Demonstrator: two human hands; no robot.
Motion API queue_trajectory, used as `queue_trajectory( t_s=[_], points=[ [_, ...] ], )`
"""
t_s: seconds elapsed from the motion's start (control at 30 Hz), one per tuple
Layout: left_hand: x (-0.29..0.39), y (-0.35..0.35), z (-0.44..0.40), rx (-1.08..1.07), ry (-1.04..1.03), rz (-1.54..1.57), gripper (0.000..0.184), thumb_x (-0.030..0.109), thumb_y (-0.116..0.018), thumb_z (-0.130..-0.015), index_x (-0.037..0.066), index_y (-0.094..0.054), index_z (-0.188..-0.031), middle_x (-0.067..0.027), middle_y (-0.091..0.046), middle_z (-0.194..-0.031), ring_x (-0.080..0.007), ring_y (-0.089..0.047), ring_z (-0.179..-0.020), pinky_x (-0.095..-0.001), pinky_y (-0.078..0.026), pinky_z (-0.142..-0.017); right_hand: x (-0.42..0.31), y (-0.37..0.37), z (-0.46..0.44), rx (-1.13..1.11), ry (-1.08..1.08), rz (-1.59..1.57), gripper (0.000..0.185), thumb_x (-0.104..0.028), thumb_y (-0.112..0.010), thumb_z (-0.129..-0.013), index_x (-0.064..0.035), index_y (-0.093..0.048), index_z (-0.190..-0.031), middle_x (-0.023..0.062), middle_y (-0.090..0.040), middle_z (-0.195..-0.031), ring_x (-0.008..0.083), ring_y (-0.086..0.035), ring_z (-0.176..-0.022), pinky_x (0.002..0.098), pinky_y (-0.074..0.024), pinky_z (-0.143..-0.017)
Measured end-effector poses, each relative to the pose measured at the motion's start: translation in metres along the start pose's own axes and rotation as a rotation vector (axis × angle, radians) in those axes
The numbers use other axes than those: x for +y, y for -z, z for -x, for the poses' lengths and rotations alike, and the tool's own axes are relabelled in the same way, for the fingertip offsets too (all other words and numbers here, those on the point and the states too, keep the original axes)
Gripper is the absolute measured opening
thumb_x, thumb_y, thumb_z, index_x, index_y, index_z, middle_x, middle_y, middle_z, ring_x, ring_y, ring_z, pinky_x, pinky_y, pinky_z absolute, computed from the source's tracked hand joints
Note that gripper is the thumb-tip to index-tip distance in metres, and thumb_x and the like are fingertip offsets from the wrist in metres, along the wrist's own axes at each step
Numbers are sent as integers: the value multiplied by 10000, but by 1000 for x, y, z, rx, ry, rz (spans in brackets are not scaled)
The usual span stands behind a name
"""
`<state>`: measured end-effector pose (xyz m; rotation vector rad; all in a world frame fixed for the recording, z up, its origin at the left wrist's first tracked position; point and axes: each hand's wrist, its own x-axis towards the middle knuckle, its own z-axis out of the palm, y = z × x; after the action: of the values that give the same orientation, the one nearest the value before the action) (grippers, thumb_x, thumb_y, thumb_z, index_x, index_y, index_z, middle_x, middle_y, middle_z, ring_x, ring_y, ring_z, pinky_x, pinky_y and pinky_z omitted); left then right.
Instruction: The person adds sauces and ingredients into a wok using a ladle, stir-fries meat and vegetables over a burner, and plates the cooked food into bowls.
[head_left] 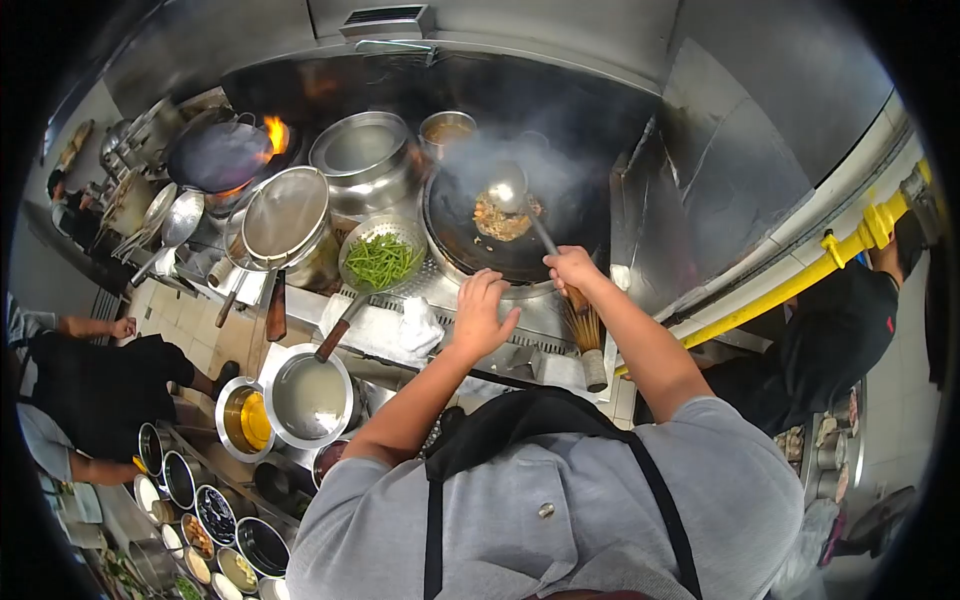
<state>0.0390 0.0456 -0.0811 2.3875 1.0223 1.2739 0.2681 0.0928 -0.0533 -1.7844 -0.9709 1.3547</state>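
Note:
My right hand [570, 268] is closed around the handle of a metal ladle [508, 188], whose wooden end sticks out below my fist. The ladle's bowl is over a dark wok [455, 245], close to a heap of browned, chopped food [500, 222]. Steam or smoke hides part of the wok's far side. My left hand [481, 312] is at the near rim of the wok, fingers stretched and thumb apart, holding nothing that I can see. Left of it, a perforated strainer [352, 308] bears green beans [382, 262]. A bamboo brush [590, 350] lies below my right hand.
Flame rises by another wok [210, 155] at far left. A large pot [360, 150], a mesh sieve [287, 215] and a white cloth [410, 330] surround the stove. Seasoning tubs [215, 515] stand lower left. People work on both sides; a yellow pipe [800, 280] runs right.

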Motion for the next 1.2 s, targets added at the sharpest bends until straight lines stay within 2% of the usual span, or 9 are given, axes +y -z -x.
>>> queue_trajectory(
  t_s=[0.07,0.13,0.17,0.47,0.6,0.73,0.97,1.07,1.2],
  points=[
    [1,-2,-2,-23,-21,28,433,188,-715,-723,17,-550,-1085,-169,-520,-1195,-370,-453,-1196,-470,-341,-1017,13,17,-8,-102,-12,59,146,-138,-598,-871,-9,-541,-909,96,-593,-675,234,-563,-481,409,-464,-440],
    [2,-6,3,-54,-28,34,422,175,-713,-719,14,-554,-1075,-165,-524,-1188,-357,-470,-1171,-458,-361,-1001,30,27,2,229,706,821,232,-160,-615,-820,9,-570,-973,178,-661,-846,353,-650,-743,454,-527,-691],
    [2,-8,6,-59,-18,39,422,175,-713,-719,14,-554,-1075,-165,-524,-1188,-357,-470,-1171,-458,-361,-1001,4,22,44,212,520,887,314,-170,-612,-779,-2,-589,-1044,232,-645,-995,399,-613,-974,449,-471,-885],
    [-3,-5,13,-45,-25,55,403,144,-711,-702,26,-554,-1054,-153,-539,-1163,-351,-493,-1131,-455,-374,-974,-22,22,153,-133,65,556,339,-143,-603,-772,-4,-588,-1081,236,-630,-860,389,-621,-820,416,-491,-761],
    [1,-6,11,-95,-27,87,377,140,-705,-701,31,-556,-1030,-143,-555,-1136,-340,-505,-1115,-446,-378,-972,36,16,78,141,530,717,372,-133,-615,-778,4,-589,-1124,221,-640,-802,367,-631,-751,403,-503,-740],
    [-1,-3,-1,-102,-52,97,315,142,-692,-709,35,-563,-976,-132,-570,-1066,-332,-521,-1074,-436,-391,-939,3,6,114,-76,44,471,417,-134,-617,-780,-18,-581,-1179,233,-644,-833,341,-648,-773,388,-511,-744],
    [-17,-19,-41,-81,-143,55,317,148,-705,-693,43,-558,-953,-116,-546,-997,-324,-519,-1018,-438,-404,-875,29,5,56,175,441,843,316,-161,-572,-785,-18,-564,-1067,285,-628,-964,449,-600,-960,487,-481,-841],
    [-24,-35,-68,-662,166,-257,397,397,-552,-847,30,-700,-827,-185,-676,-869,-352,-641,-882,-452,-493,-807,8,18,97,187,388,835,313,-171,-584,-785,-22,-559,-1059,274,-625,-1008,437,-591,-998,481,-471,-877],
    [49,-2,-73,-820,139,-215,531,467,-405,-905,54,-721,-798,-193,-688,-858,-374,-660,-853,-452,-516,-813,-34,65,163,-15,373,1010,346,-157,-584,-784,-46,-569,-1111,237,-637,-1032,410,-590,-1018,464,-470,-889]
  ],
)
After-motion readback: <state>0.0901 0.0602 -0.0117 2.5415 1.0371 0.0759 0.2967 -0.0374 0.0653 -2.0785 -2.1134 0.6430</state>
